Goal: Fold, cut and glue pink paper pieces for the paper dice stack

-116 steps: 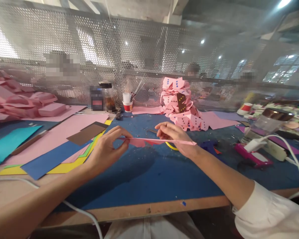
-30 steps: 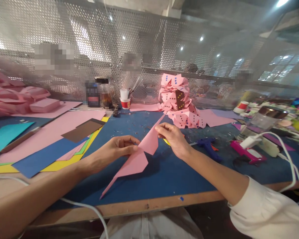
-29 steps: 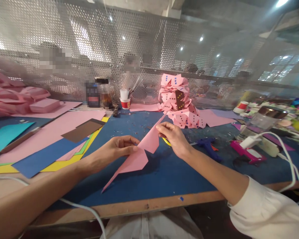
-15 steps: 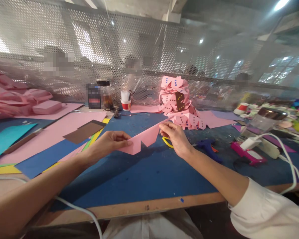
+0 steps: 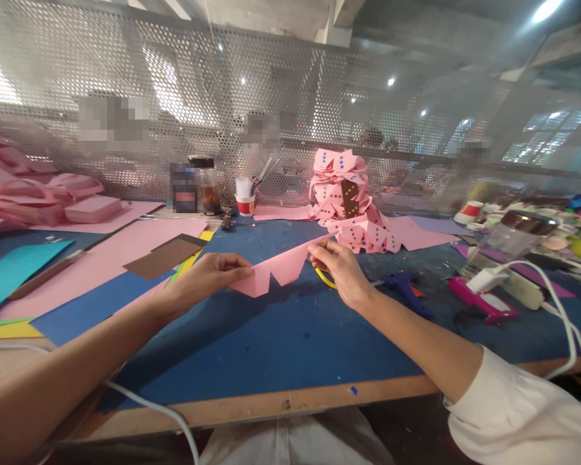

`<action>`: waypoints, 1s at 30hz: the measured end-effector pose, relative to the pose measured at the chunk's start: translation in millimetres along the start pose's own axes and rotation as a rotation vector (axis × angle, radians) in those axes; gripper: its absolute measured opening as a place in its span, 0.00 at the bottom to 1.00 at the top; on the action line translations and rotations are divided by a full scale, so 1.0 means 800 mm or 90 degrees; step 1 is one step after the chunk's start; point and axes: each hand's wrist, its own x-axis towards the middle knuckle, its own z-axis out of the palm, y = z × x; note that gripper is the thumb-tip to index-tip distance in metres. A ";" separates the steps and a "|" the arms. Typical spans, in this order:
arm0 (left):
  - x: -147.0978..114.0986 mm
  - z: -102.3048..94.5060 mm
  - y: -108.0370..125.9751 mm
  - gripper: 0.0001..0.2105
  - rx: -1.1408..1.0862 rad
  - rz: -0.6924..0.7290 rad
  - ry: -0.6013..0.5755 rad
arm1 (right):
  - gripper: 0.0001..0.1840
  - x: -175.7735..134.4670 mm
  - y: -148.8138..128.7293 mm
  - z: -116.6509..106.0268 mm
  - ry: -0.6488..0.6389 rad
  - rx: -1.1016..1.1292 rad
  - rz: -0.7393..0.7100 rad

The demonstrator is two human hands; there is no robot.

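Observation:
A strip of pink paper (image 5: 288,266) with a V-shaped notch in its lower edge is stretched above the blue table top (image 5: 290,349). My left hand (image 5: 217,274) pinches its left end between thumb and fingers. Towards the other end, my right hand (image 5: 339,268) grips the paper's upper part, fingertips closed on it. Partly hidden behind the right hand is a yellow handle (image 5: 325,278) lying on the table. Just beyond stands a stack of cut pink paper pieces (image 5: 341,194) marked with small coloured dots.
A blue glue gun (image 5: 407,290) and a pink device (image 5: 481,300) with a white cable lie to the right. Coloured sheets (image 5: 91,290) cover the left side. At the back are a lidded jar (image 5: 210,187), a paper cup (image 5: 245,205) and a perforated metal screen (image 5: 281,84).
The pink strip has tilted slightly and its lower edge sits a little higher. Both hands keep their hold and have barely moved.

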 end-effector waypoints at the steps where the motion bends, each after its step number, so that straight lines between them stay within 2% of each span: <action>1: -0.001 0.000 0.001 0.14 -0.002 -0.001 -0.002 | 0.15 0.000 0.000 0.000 0.000 -0.002 -0.002; 11: -0.003 0.001 0.006 0.15 -0.004 0.005 0.017 | 0.16 -0.001 0.000 -0.001 -0.001 -0.020 -0.013; 24: -0.001 -0.001 0.001 0.15 0.029 -0.002 0.001 | 0.16 -0.003 -0.001 0.001 -0.003 -0.007 -0.021; 30: 0.001 -0.002 -0.003 0.17 0.072 0.025 0.022 | 0.16 -0.003 -0.002 0.001 0.011 -0.014 -0.032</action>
